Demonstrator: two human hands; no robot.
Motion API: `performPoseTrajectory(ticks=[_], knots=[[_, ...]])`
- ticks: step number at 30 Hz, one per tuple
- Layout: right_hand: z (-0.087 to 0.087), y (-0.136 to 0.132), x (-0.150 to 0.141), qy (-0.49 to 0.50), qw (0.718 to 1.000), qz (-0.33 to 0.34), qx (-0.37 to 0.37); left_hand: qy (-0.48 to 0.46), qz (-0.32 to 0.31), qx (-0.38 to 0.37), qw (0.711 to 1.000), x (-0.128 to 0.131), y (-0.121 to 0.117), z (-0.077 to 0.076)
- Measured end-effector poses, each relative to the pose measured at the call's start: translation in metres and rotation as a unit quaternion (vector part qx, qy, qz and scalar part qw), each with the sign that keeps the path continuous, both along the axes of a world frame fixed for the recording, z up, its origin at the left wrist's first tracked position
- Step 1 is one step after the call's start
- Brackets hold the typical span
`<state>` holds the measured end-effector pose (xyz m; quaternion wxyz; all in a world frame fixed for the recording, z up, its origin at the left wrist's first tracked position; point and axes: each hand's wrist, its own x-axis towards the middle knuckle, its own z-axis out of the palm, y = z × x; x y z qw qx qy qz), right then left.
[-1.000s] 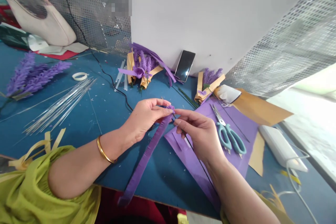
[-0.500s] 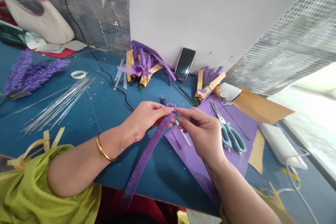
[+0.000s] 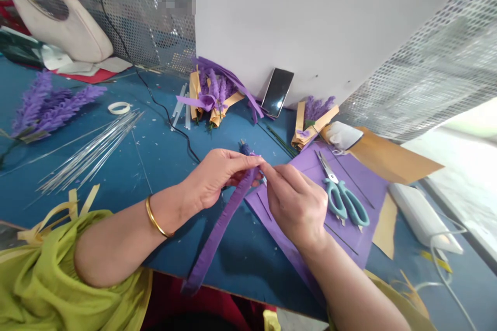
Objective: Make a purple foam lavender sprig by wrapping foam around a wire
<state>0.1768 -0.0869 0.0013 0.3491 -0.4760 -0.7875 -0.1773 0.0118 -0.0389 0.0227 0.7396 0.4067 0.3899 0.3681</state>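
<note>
"What have you got in your hands?"

"My left hand [image 3: 213,178] is pinched tight on the top of a long purple strip [image 3: 223,230]. The strip is in the middle, running down to the near edge of the blue table [image 3: 248,256]. My right hand [image 3: 297,204] is curled in, its pointing finger by my left thumb. I can't tell if it has hold of anything."

"What's close by?"

"On the right, scissors [image 3: 331,176] lie on a purple sheet [image 3: 375,178]."

"And farther off?"

"A phone [image 3: 278,92] leans on the far white board [image 3: 310,20]. Silver wires [image 3: 95,150] lie on the left."
</note>
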Motion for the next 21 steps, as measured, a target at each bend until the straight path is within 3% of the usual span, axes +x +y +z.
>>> performPoseTrajectory(ticks=[4,8,10,13,15,16,17,21], knots=[[-0.002,0.000,-0.002,0.000,1.000,0.008,-0.018,0.004,0.032,-0.001,0.999,0.002,0.000,-0.001],[-0.002,0.002,-0.003,0.149,0.982,0.043,-0.109,0.032,0.050,0.034,0.998,0.003,0.000,-0.001],[0.000,0.003,-0.004,0.256,0.949,0.067,-0.170,0.058,0.052,0.061,0.995,0.003,0.000,-0.002],[0.003,0.005,-0.003,0.405,0.868,0.079,-0.275,0.101,0.051,0.112,0.987,0.003,-0.001,-0.002],[0.005,0.006,-0.002,0.449,0.826,0.090,-0.329,0.127,0.053,0.147,0.980,0.003,-0.002,0.000],[0.006,0.006,0.000,0.449,0.820,0.099,-0.341,0.140,0.056,0.165,0.975,0.002,-0.003,0.000],[0.007,0.006,0.001,0.432,0.828,0.107,-0.342,0.156,0.060,0.183,0.969,0.002,-0.003,0.001],[0.012,0.008,0.007,0.296,0.902,0.115,-0.293,0.202,0.074,0.233,0.948,0.001,-0.003,0.002]])
